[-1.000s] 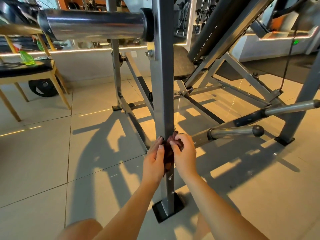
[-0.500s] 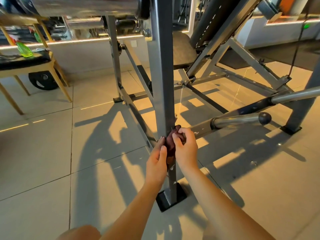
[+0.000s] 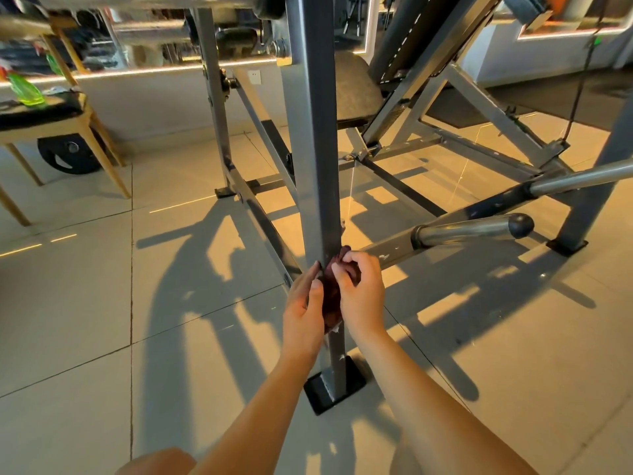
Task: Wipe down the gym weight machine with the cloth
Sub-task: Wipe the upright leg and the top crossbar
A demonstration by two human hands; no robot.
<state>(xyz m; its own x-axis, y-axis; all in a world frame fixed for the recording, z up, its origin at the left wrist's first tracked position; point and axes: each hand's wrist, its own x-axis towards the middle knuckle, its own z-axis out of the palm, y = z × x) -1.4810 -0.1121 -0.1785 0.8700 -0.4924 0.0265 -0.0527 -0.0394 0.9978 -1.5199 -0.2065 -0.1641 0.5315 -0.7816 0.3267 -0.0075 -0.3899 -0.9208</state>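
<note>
A grey steel upright post of the weight machine stands in front of me on a black foot plate. A dark maroon cloth is wrapped around the post low down. My left hand holds the cloth against the post's left side, fingers reaching around it. On the right side my right hand grips the bunched cloth, fingers curled over its top edge. Most of the cloth is hidden between the two hands.
A chrome handle bar with a black end cap juts right from the post. The padded seat and angled frame rise behind. At the left stand a wooden stool with a green bottle and a weight plate.
Both hands with the cloth have stayed at about the same spot low on the post, shifting only slightly. The view has tilted down a little.
</note>
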